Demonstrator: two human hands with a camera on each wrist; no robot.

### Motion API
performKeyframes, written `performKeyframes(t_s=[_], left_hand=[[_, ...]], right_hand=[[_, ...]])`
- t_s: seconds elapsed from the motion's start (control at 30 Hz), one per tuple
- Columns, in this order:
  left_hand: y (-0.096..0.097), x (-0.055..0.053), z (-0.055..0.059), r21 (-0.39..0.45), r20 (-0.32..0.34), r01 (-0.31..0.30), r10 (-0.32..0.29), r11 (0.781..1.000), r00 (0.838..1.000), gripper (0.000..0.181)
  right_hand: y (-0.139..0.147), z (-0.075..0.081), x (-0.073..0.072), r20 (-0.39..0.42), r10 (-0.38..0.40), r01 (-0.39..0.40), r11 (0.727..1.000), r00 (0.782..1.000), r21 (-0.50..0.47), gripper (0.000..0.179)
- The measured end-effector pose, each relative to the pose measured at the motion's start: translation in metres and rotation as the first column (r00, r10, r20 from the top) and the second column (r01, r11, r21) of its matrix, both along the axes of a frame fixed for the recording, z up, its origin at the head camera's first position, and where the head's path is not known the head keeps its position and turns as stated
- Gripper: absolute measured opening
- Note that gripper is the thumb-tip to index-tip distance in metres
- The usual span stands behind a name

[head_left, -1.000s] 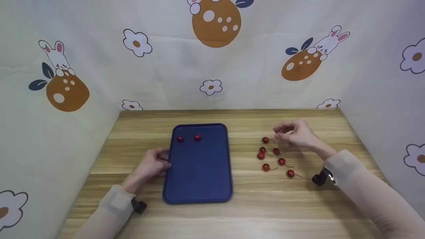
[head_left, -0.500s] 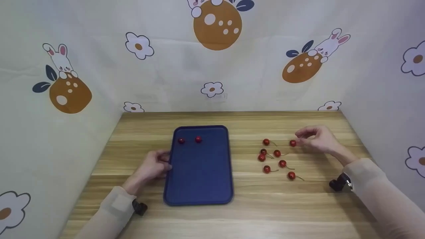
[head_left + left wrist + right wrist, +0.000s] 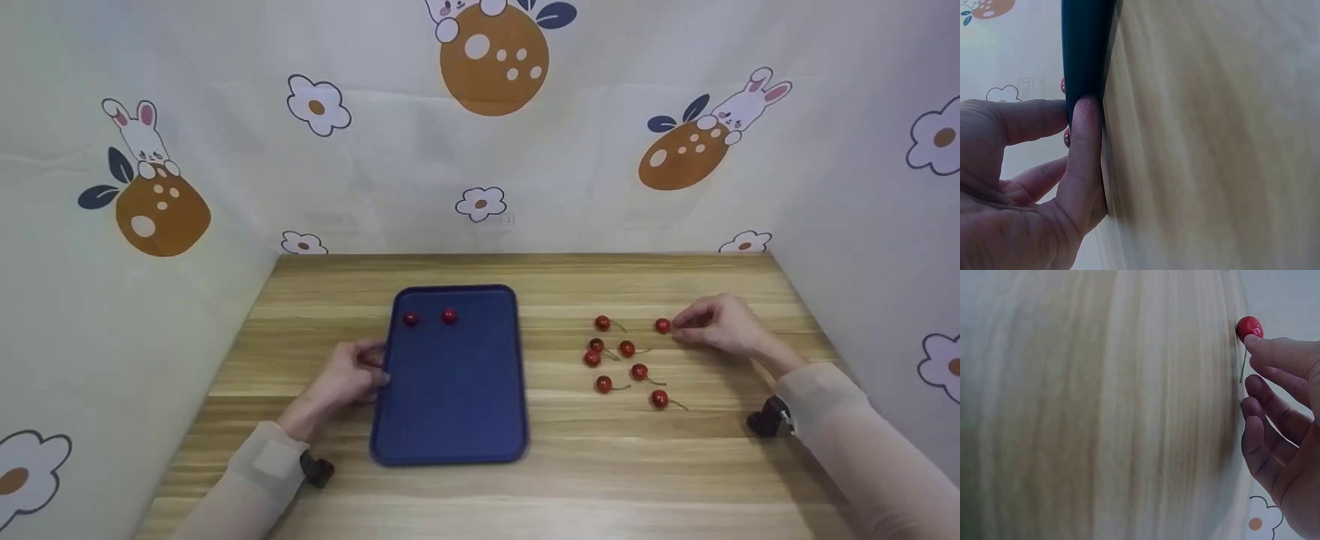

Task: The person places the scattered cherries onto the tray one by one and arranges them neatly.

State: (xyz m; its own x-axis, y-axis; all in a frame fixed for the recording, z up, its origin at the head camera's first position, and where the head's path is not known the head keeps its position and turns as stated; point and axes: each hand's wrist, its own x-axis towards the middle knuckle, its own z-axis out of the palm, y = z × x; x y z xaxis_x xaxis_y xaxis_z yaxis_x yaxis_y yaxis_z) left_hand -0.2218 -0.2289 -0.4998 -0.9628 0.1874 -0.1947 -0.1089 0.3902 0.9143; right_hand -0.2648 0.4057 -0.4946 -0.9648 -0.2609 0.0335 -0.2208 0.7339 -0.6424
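Observation:
In the head view my right hand [image 3: 716, 324] is at the far right of a loose group of cherries, its thumb and finger pinching a red cherry [image 3: 663, 325] at its stem side. The right wrist view shows this cherry [image 3: 1249, 327] at the thumb tip, its thin green stem running down beside the fingers. My left hand [image 3: 349, 373] grips the left rim of a dark blue rectangular tray [image 3: 450, 405], which lies flat on the table. Two cherries, one of them a red cherry [image 3: 448, 316], lie near the tray's far end.
Several stemmed cherries, such as the nearest cherry [image 3: 659, 398], lie on the wooden table [image 3: 600, 480] between the tray and my right hand. A patterned cloth wall [image 3: 390, 172] stands behind the table and along both sides.
My right hand has moved right and slightly nearer, and its fingers have closed in at the rightmost cherry, which now shows. My left hand stays on the tray rim.

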Motion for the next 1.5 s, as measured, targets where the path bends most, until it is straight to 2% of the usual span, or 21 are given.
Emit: performKeyframes(t_s=[0.2, 0.53, 0.87, 1.17, 1.5], left_hand=[[0.000, 0.000, -0.001, -0.002, -0.010, 0.007, -0.007, 1.000, 1.000, 0.073], [0.000, -0.001, -0.001, 0.015, 0.030, 0.001, -0.002, 1.000, 1.000, 0.075], [0.001, 0.000, 0.000, -0.004, 0.014, -0.001, 0.001, 1.000, 1.000, 0.074], [0.001, 0.000, 0.001, 0.010, 0.029, -0.005, 0.004, 1.000, 1.000, 0.074], [0.001, 0.001, 0.001, -0.035, -0.015, 0.007, -0.007, 0.999, 1.000, 0.072]], right_hand=[[-0.003, -0.002, -0.002, -0.001, -0.011, 0.011, 0.999, 1.000, 0.031, 0.022], [-0.007, -0.002, -0.003, -0.010, -0.038, 0.039, 0.996, 0.999, 0.080, 0.015], [-0.008, -0.003, -0.005, -0.004, -0.054, 0.054, 0.997, 0.999, 0.058, 0.011], [-0.010, 0.000, -0.003, 0.131, -0.063, 0.068, 0.997, 0.989, -0.034, 0.014], [-0.012, 0.003, 0.000, 0.148, -0.047, 0.067, 0.989, 0.988, -0.134, 0.016]])
